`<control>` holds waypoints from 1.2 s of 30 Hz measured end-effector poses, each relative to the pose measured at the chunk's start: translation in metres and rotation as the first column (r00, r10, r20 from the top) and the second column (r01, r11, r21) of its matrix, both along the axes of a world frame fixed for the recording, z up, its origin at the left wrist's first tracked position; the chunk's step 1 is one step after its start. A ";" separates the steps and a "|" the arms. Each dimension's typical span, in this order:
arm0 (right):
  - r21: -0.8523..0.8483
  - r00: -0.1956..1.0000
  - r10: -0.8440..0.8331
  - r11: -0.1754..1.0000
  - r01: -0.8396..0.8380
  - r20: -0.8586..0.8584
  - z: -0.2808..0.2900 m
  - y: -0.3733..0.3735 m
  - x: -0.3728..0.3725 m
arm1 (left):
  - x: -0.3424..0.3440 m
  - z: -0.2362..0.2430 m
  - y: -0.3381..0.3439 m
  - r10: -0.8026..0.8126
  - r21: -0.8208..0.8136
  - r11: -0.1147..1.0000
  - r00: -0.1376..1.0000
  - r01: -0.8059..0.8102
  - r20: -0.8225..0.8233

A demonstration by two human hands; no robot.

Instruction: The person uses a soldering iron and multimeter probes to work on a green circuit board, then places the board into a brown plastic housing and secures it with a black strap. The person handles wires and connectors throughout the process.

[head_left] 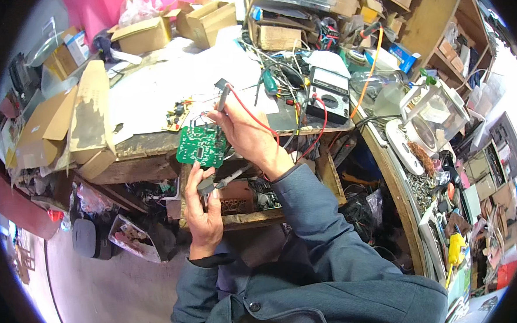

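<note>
a thin, stiff, light green printed circuit board (201, 146) is pinched at its lower edge by the left hand (202, 208) above the wooden bench (146, 145), while the right hand (242, 130) is closed on a red-leaded meter probe (223, 96).

place: electronics repair workshop | signs: analog multimeter (328, 94), cluttered wooden bench (152, 145) (wires everywhere), parts shelves (438, 17)

Single view — head-worn fisheye, looking steeply down and forward, close over the workbench (152, 145) at 12 o'clock; edges bend at rim.
</note>
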State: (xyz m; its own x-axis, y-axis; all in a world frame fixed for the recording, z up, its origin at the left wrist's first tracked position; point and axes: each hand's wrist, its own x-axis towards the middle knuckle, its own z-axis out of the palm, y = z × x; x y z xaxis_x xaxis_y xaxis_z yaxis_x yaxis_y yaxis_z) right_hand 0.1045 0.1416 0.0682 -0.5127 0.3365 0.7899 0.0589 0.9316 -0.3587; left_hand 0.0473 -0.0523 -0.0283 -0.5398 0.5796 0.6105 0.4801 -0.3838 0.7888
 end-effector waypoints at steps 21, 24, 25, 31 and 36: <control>-0.065 1.000 0.021 0.998 -0.021 0.006 0.000 -0.008 0.006 | 0.000 0.003 -0.002 0.014 0.023 1.000 1.000 -0.014 -0.017; -0.062 1.000 0.015 0.998 -0.014 0.019 0.001 -0.010 0.008 | 0.002 0.005 -0.001 0.010 0.036 0.999 1.000 -0.009 -0.014; -0.067 1.000 0.021 0.998 -0.020 0.013 0.001 -0.010 0.008 | 0.002 0.005 -0.001 0.011 0.034 0.999 1.000 -0.010 -0.015; -0.098 0.998 0.053 0.994 -0.056 -0.032 -0.001 -0.008 0.006 | 0.003 0.004 -0.001 0.008 0.036 0.999 1.000 -0.008 -0.008; -0.114 0.998 0.053 0.992 -0.056 -0.028 0.000 -0.008 0.008 | 0.005 0.006 -0.001 -0.002 0.029 1.000 1.000 0.003 -0.008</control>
State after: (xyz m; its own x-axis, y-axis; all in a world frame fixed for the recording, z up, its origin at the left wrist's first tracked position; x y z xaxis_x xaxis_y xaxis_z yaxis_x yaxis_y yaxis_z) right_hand 0.1128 0.1333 0.0679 -0.5137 0.3974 0.7604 -0.0009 0.8860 -0.4636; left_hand 0.0521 -0.0530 -0.0225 -0.5334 0.5628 0.6315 0.4854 -0.4079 0.7733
